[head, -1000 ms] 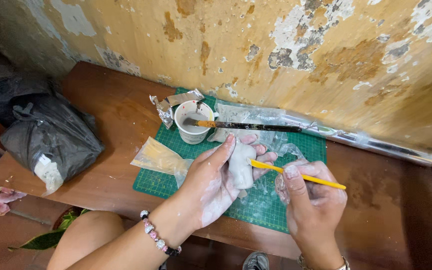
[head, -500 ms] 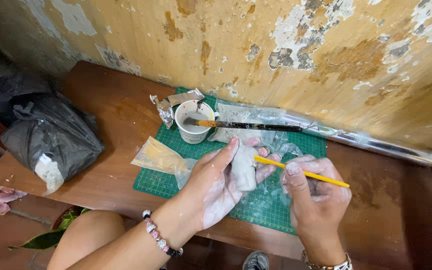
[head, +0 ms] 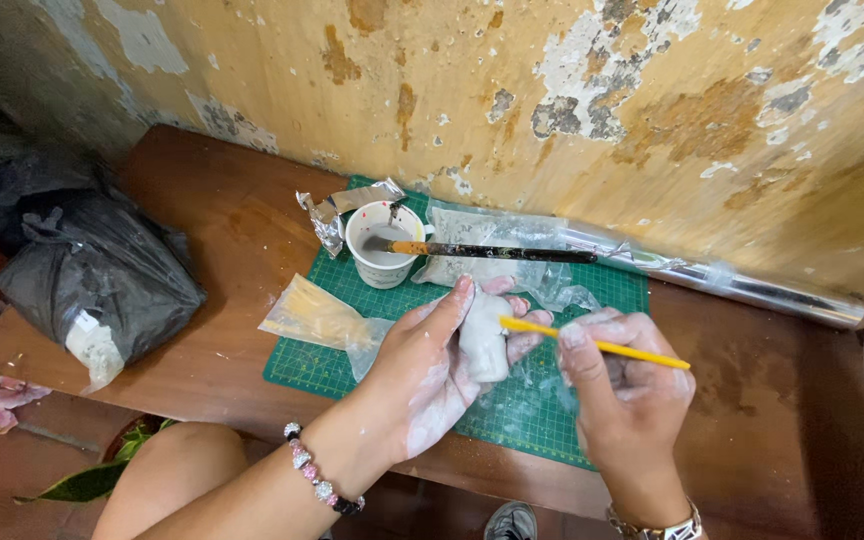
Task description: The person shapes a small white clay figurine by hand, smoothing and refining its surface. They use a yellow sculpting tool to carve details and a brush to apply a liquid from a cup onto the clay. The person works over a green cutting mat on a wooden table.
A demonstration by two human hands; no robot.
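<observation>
1. While the left hand (head: 432, 375) cups the small white clay figure (head: 482, 335) above the green cutting mat (head: 572, 420), its fingers curl round the piece from behind and below, thumb lying along the near side; a light, even hold looks best, since soft clay would likely dent under a pinch
2. The right hand (head: 627, 385) has its fingers closed on a thin yellow stick (head: 592, 343), whose tip meets the figure's upper right side; short, shallow strokes, with the figure turned to the tool, would probably give the cleanest marks
3. Both hands are smeared white, so grip may be slippery; resting the wrists on the surface (head: 202, 250) could steady them
4. Behind the hands, a white cup (head: 384, 245) of grey liquid carries a long dark brush (head: 492, 252) across its rim, near enough that a backward lift of the stick might knock it
5. A clear plastic bag (head: 317, 318) lies just left of the left hand, crumpled foil (head: 337, 212) beside the cup
6. The peeling wall (head: 552, 100) closes off the far side, and a black bag (head: 92, 270) sits well apart to the left
7. Open room lies on the mat's right part and the bare wood beyond; the near edge of the surface runs close under the wrists
</observation>
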